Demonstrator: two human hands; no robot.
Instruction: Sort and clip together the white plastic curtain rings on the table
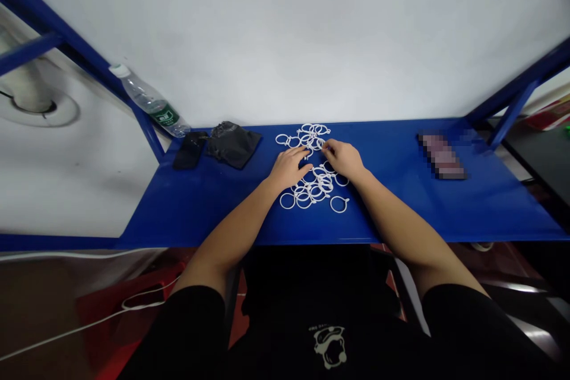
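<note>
Several white plastic curtain rings with small eyelets lie on the blue tabletop (214, 202) in two loose groups. The far group of curtain rings (294, 142) is near the wall; the near group of curtain rings (318, 192) lies closer to the front edge. Between them, my left hand (287, 169) rests with its thumb apart from its stretched fingers, its fingertips at a ring of the far group. My right hand (345, 158) is closed, thumb and forefinger pinching the edge of a white curtain ring (320, 143). One single ring (339, 205) lies apart at the near right.
On the left are a black pouch (234, 145), a dark phone (190, 151) and a clear water bottle (154, 104) leaning at the frame. A blurred pinkish object (443, 156) lies at the right. Blue frame posts (512, 113) flank the table, with a white wall (312, 41) behind.
</note>
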